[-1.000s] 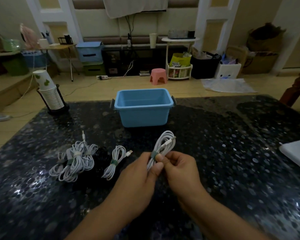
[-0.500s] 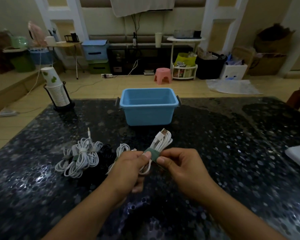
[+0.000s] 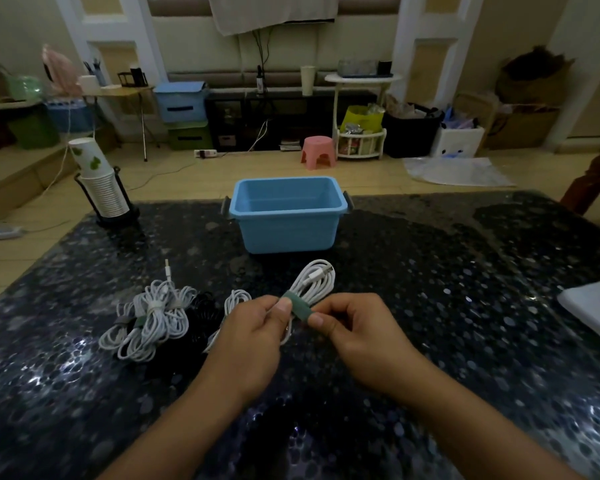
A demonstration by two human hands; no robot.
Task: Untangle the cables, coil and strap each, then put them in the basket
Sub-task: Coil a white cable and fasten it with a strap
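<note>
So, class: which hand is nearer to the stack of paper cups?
Left. The left hand lies between the cups and the right hand, which sits farther off to the right. Both pinch the strapped cable.

Coiled white cable [image 3: 314, 284]: long loop bound at its middle by a green strap [image 3: 297, 307], plug at the far end; held above the bench.
Cable pile [image 3: 149, 315]: several white coils heaped left on the bench, one plug pointing away.
Small white coil [image 3: 234, 301]: beside the pile, partly hidden.
Basket [image 3: 286, 233]: blue, rectangular, open, upright at the far middle.
</note>
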